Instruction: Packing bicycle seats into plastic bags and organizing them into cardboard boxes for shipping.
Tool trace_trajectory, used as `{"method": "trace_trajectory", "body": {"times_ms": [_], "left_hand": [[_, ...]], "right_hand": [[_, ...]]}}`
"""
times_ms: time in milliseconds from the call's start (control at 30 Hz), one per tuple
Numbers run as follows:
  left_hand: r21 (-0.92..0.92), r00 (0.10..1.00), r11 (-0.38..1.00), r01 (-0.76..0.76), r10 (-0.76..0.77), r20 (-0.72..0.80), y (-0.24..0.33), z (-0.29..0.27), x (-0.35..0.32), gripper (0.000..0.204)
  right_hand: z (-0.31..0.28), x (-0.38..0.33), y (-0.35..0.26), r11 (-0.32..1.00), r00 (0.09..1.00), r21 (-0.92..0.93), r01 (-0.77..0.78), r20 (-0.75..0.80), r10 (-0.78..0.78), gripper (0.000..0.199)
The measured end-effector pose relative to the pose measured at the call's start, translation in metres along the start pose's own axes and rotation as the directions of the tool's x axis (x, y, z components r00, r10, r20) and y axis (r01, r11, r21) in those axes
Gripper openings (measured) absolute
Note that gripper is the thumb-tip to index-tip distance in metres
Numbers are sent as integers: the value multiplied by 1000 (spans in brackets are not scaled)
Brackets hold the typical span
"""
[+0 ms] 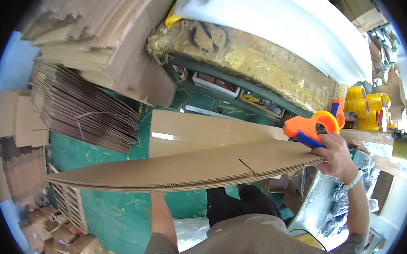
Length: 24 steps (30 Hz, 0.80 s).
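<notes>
right hand (337, 157): clamped on orange tape gun (315, 125), at the right end of the box.
left hand: hidden under the box, only the forearm shows; grip can't tell.
box (197, 161): flat cardboard carton, held level in front of the torso, top flap up.
background: cardboard stacks (83, 102) left, yellow tape rolls (365, 103) far right.

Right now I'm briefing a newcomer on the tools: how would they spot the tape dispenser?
Find the long flattened cardboard box across the middle. At its right end, the right hand grips the tape dispenser. It is bright orange with a blue handle, unlike the yellow tape rolls stacked behind it.
</notes>
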State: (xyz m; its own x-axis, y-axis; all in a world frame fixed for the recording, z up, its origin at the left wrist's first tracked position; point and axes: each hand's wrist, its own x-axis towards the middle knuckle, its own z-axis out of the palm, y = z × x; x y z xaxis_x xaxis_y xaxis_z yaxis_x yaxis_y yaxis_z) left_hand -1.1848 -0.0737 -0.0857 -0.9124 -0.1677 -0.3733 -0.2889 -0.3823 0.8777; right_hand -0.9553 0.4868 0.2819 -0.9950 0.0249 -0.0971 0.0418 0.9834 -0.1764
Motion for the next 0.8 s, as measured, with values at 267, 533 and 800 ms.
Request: {"method": "trace_trajectory", "body": {"times_ms": [267, 533, 800], "left_hand": [[378, 886, 852, -361, 441, -147, 229, 88, -116, 85], [315, 951, 916, -248, 292, -102, 228, 110, -113, 85], [464, 985, 883, -70, 134, -107, 251, 47, -101, 64]], "right_hand": [[6, -70, -22, 982, 976, 164, 89, 182, -119, 40], [13, -87, -13, 877, 958, 471, -94, 283, -49, 64], [14, -77, -11, 970, 972, 241, -12, 230, -45, 44]]}}
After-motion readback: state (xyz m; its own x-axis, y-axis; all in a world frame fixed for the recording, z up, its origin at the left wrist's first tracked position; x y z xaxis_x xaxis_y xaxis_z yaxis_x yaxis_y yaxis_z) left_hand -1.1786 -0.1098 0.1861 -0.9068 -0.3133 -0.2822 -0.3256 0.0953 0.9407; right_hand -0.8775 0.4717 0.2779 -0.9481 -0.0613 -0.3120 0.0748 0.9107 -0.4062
